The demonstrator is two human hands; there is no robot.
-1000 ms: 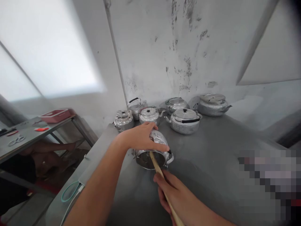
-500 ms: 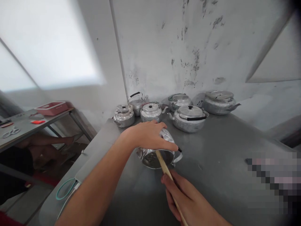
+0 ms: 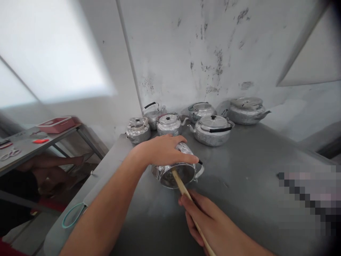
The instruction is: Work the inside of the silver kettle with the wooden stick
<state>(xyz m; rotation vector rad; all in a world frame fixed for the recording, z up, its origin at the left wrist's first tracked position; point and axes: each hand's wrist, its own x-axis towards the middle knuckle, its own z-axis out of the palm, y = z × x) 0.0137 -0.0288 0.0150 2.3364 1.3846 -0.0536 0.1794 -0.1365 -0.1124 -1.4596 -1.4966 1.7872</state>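
Note:
A dented aluminium kettle [image 3: 184,147] lies tipped on the grey table, its round opening facing me. My left hand [image 3: 166,151] grips it from above, thumb stretched along the upper side toward the black-gripped handle. The finger ends on the far side are partly hidden. My right hand [image 3: 201,215] is closed around a pale wooden stick [image 3: 183,187]. The stick's front end reaches into the kettle's opening, and its tip is hard to make out inside. Just behind my left hand stands a lidded kettle [image 3: 169,121].
Several more aluminium kettles line the back by the wall, among them one with a black-gripped handle [image 3: 213,132] and a wide one [image 3: 246,115]. At left, a side table holds a pink basket [image 3: 57,125] and scissors [image 3: 10,154]; a person's legs show underneath. A teal cable [image 3: 64,221] hangs left.
The view has shifted slightly, so the scene sits a little further left and up. Both hands keep their grips, and the stick stays inside the kettle's opening.

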